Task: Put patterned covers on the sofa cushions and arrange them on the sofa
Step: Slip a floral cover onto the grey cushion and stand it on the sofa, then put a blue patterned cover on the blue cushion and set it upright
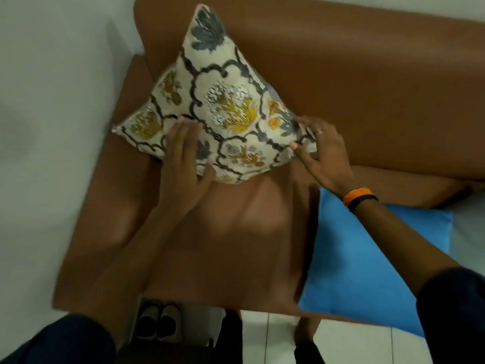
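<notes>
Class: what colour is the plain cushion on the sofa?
The cushion is bright blue; head view.

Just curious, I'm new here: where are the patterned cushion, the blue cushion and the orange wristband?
patterned cushion (231, 106): head view, flowered middle.
blue cushion (354, 271): head view, plain face.
orange wristband (358, 193): head view, the band's top.

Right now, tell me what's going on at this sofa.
A person is standing a patterned cushion up in the corner of the brown sofa, one point upward. The left hand lies flat on its front with straight fingers, and the right hand pinches its right corner. A plain blue cushion lies on the seat to the right with no patterned cover on it.
</notes>
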A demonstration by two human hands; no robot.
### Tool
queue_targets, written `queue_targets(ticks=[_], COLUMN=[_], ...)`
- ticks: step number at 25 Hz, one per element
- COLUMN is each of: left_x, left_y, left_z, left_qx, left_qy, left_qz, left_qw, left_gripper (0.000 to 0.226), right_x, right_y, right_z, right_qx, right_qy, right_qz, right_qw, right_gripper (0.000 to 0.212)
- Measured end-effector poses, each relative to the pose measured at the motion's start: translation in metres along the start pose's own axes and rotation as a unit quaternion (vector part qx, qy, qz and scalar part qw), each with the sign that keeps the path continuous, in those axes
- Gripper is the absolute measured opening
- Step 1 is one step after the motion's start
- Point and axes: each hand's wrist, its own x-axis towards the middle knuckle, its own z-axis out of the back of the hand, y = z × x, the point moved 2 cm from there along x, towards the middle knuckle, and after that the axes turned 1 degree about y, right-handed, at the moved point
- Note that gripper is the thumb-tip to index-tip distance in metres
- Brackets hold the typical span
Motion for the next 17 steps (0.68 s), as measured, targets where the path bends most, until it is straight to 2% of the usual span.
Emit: queue_targets(ticks=[3,8,10,12,14,15,17], left_x=[-0.058,-0.203,-0.261,-0.298,-0.310,-0.312,-0.310], left_y=[-0.078,-0.207,-0.246,-0.275,-0.286,-0.288,-0.289], left_z=[-0.050,-0.165,-0.210,-0.251,-0.278,-0.289,-0.305], left_qx=[0.016,-0.049,-0.030,0.048,0.115,0.131,0.149], left_qy=[0.078,0.210,0.298,0.363,0.382,0.379,0.353], left_qz=[-0.096,-0.135,-0.156,-0.135,-0.091,-0.076,-0.064], left_qw=[0.992,0.967,0.941,0.921,0.912,0.913,0.922], left_gripper=[0.065,0.074,0.094,0.124,0.145,0.147,0.136], right_x=[-0.081,-0.241,-0.295,-0.337,-0.360,-0.365,-0.364], right_y=[-0.062,-0.209,-0.268,-0.318,-0.349,-0.360,-0.372], right_z=[0.015,0.053,0.067,0.078,0.074,0.069,0.052], right_qx=[-0.055,-0.107,-0.124,-0.196,-0.266,-0.283,-0.296], right_qy=[0.074,0.144,0.174,0.216,0.246,0.243,0.212], right_qz=[0.026,0.057,0.068,0.102,0.146,0.160,0.170], right_qw=[0.995,0.982,0.975,0.951,0.921,0.914,0.916], right_gripper=[0.059,0.069,0.087,0.103,0.109,0.109,0.101])
